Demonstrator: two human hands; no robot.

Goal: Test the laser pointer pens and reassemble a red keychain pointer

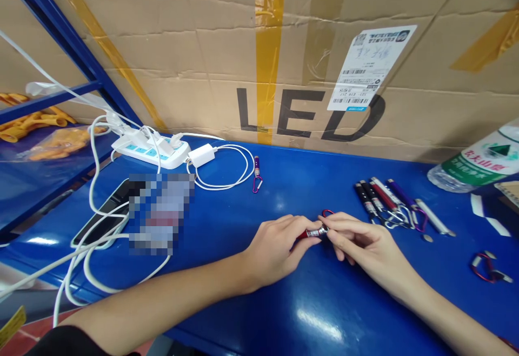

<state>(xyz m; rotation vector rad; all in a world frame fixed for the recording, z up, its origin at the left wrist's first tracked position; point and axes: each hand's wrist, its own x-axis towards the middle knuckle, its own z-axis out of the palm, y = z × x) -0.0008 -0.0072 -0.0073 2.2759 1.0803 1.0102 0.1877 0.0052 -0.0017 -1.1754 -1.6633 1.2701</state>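
Note:
A small red keychain flashlight [314, 232] with a silver band is held over the blue table between my two hands. My left hand [279, 245] grips its red body between thumb and fingers. At the silver end, my right hand [363, 237] pinches with thumb and fingertips, and a red carabiner clip [327, 213] shows above them. What exactly the right fingertips cover is hidden. Right of my hands lie several similar flashlights [383, 196] in black, red, white and purple, with clips. A silver one [433, 216] and a small round cell [427, 238] lie beside them.
A large cardboard box [203, 64] stands along the back. At left are a white power strip [150, 147], cables and a phone [105, 212]. A purple flashlight [257, 166] lies behind my hands. At right are a water bottle [474, 161] and red clip parts [488, 269].

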